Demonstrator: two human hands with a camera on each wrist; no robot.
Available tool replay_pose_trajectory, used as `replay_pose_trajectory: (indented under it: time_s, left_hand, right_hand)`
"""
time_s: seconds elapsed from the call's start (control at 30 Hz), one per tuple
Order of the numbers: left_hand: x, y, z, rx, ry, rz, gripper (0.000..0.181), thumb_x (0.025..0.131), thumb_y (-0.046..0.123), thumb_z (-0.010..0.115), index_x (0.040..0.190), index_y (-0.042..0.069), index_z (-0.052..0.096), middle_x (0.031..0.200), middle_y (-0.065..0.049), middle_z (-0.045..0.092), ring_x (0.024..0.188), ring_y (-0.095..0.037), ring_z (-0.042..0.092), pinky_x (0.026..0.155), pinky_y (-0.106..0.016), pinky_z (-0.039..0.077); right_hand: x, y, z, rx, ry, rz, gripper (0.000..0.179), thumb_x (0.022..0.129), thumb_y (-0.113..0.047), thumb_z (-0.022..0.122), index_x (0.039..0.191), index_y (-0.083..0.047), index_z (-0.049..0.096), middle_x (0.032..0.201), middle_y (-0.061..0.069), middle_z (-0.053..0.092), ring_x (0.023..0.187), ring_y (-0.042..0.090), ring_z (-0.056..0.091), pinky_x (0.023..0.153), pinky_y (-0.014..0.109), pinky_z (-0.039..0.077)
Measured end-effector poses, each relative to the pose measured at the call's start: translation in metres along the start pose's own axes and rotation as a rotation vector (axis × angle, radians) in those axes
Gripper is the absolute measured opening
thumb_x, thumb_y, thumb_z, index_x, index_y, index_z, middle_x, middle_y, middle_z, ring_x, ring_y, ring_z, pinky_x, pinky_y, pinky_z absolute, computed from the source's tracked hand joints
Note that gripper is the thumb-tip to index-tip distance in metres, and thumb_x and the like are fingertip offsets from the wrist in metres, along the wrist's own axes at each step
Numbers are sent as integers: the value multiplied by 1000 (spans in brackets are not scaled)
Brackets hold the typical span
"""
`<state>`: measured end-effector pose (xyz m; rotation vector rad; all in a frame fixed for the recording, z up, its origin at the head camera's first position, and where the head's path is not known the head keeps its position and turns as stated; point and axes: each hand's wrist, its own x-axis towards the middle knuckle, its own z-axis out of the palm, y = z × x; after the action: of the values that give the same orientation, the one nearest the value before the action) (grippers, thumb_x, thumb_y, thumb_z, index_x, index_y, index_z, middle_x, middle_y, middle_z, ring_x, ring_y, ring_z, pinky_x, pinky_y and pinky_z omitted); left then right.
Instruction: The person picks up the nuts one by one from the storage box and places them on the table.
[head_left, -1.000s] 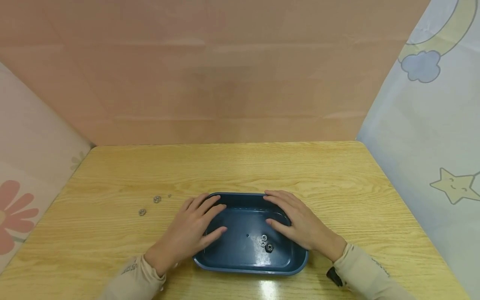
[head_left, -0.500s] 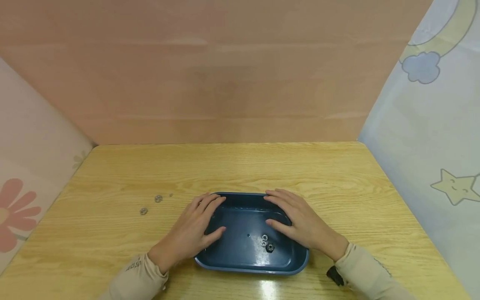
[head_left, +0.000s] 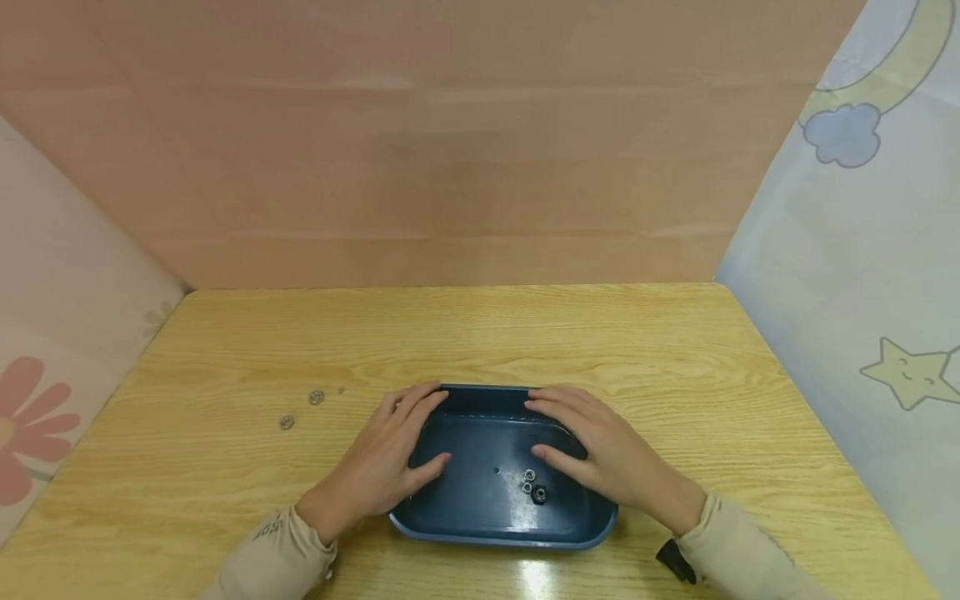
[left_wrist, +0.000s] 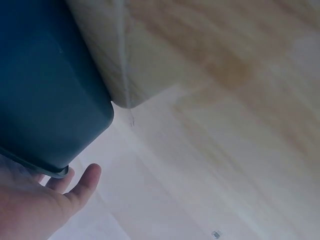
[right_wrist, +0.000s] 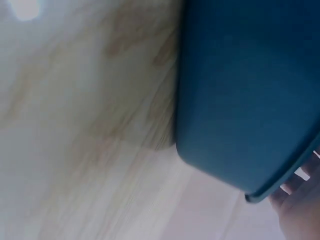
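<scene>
A dark blue plastic tray (head_left: 480,442) sits on the table in front of me. My left hand (head_left: 386,458) lies over its left rim, fingers stretched toward the far corner and thumb pointing inward. Over the right rim rests my right hand (head_left: 607,450), with fingertips near the far rim and its thumb above the tray. Both hands have loosely extended fingers. On the tray floor, toward the right, are a metal nut (head_left: 530,475), a smaller nut (head_left: 527,488) and a larger dark nut (head_left: 539,495). The wrist views show the tray's blue outer wall (left_wrist: 55,100) beside the fingers.
Left of the tray, two metal nuts (head_left: 317,397) and a tiny one (head_left: 341,390) lie on the wooden table (head_left: 487,333). A pinkish-brown backdrop (head_left: 450,167) stands behind it. Patterned panels (head_left: 862,250) flank both sides. A dark object (head_left: 676,562) shows beneath the right sleeve.
The left hand's fingers have drawn closer together and slid slightly toward the far rim. My right hand has shifted slightly downward in view. The tray and nuts stay where they were.
</scene>
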<state>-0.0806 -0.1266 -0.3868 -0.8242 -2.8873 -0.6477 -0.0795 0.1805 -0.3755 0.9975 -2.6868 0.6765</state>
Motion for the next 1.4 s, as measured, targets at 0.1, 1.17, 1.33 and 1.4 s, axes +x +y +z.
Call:
replay_pose_trajectory:
  time_s: [0.1,1.17,1.33,1.4]
  left_hand:
    - [0,0,0,2,-1,2,72,88,38,73,149,16,42,156,-4,39,133,-26,41,108,-47,42]
    - [1,2,1,31,-3,-7,71,87,35,75,148,16,45,156,-2,41,133,-26,43,108,-46,43]
    - [1,3,1,34,-7,-9,70,87,35,74,148,15,45,156,-3,40,133,-26,42,108,-46,43]
    - [1,3,0,35,-9,-12,70,87,35,74,148,15,45,156,-4,40,133,-27,42,108,-46,43]
  right_hand:
    - [-1,-2,1,3,-29,-20,51,90,-39,71,135,-17,59,140,-2,58,131,20,53,105,44,47]
    - [1,-9,15,-169,-225,-119,29,82,-22,79,111,-18,75,105,-7,73,94,10,68,81,35,55]
    - [2,-9,14,-194,-231,-136,26,81,-22,80,106,-20,76,97,-9,72,89,8,68,77,33,54]
    - [2,-9,13,-197,-241,-146,24,80,-21,81,104,-20,77,95,-9,72,87,8,68,76,33,54]
